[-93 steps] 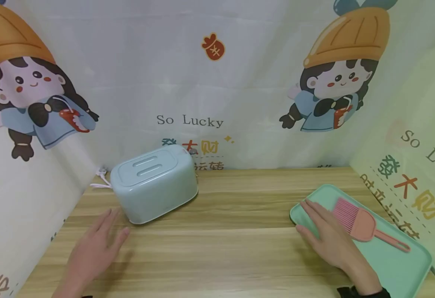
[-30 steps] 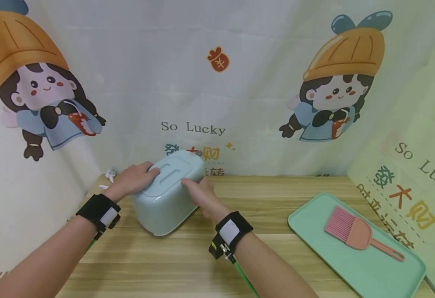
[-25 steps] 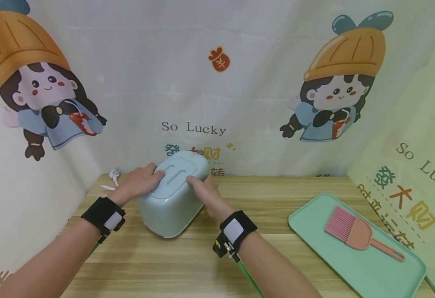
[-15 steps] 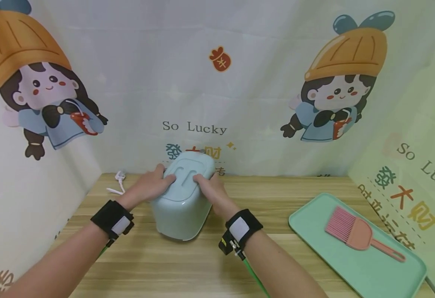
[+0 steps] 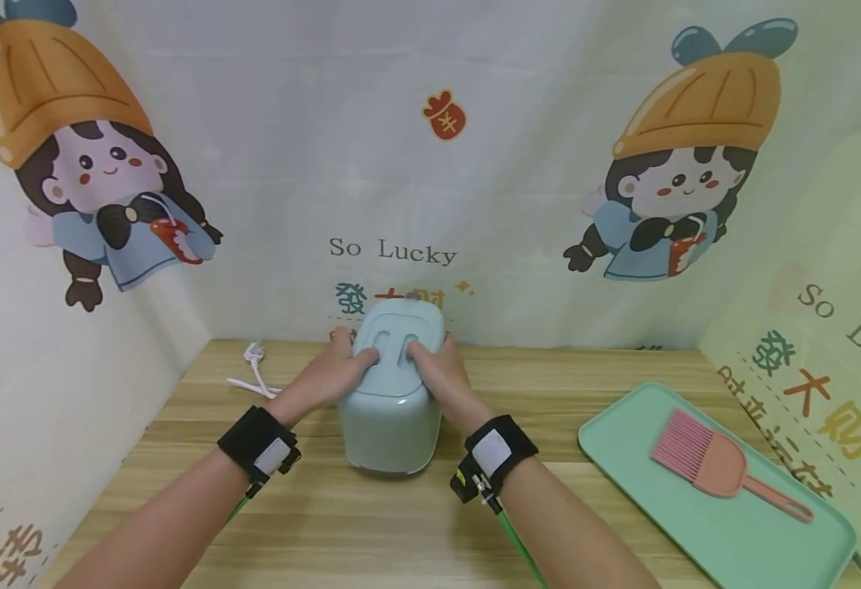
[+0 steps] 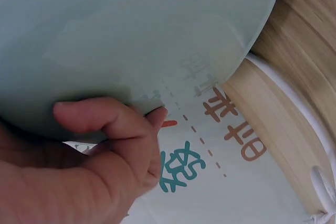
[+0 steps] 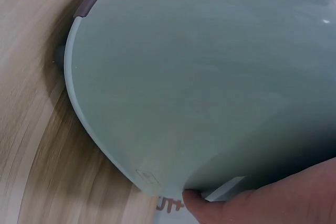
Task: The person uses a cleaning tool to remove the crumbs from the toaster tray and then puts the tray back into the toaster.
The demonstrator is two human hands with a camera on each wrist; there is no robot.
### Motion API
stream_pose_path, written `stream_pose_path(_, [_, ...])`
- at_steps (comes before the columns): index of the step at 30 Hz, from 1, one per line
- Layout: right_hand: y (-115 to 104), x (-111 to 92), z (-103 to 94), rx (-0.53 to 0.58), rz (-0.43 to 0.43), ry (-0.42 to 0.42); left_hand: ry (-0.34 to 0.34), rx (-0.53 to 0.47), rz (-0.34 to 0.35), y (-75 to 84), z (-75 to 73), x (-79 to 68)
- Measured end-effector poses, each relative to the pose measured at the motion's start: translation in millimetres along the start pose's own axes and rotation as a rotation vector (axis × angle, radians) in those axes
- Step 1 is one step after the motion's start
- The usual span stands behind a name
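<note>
A pale blue toaster (image 5: 394,425) with a lid and two slot shapes on top stands on the wooden table, its narrow end toward me. My left hand (image 5: 338,368) grips its left side, thumb over the lid's edge. In the left wrist view, curled fingers (image 6: 100,119) lie against the toaster's smooth wall (image 6: 131,35). From the right, my right hand (image 5: 441,368) holds the other side with its thumb on the lid by a slot; a fingertip (image 7: 194,200) shows at the wall in the right wrist view. The toaster's far end is mostly hidden.
A white cord with a plug (image 5: 255,360) lies on the table (image 5: 511,523) left of the toaster. To the right sits a mint green tray (image 5: 755,540) bearing a pink silicone brush (image 5: 721,466). Behind hangs a printed cloth (image 5: 519,180).
Both hands, at first apart from the toaster, now hold it. The toaster has turned from a slant to nearly straight away from me and shifted right. More of the cord shows.
</note>
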State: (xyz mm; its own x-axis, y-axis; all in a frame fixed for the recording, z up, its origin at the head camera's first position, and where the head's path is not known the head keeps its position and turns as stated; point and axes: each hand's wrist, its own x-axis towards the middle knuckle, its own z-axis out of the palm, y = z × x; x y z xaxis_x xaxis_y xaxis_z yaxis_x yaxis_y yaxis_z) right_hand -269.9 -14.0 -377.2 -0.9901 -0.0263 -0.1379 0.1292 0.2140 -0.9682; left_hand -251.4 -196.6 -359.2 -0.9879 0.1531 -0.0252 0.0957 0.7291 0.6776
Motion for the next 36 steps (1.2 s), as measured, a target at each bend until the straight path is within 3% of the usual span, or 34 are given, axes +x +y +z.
stream_pose_path(15, [7, 7, -30.4, -0.021, -0.05, -0.152, 0.065, -0.122, -0.007, 11.7, 23.5, 0.7])
stream_pose_path(36, [12, 5, -66.3, -0.1, -0.055, -0.2, 0.111, -0.129, -0.03, 35.8, 48.2, 4.4])
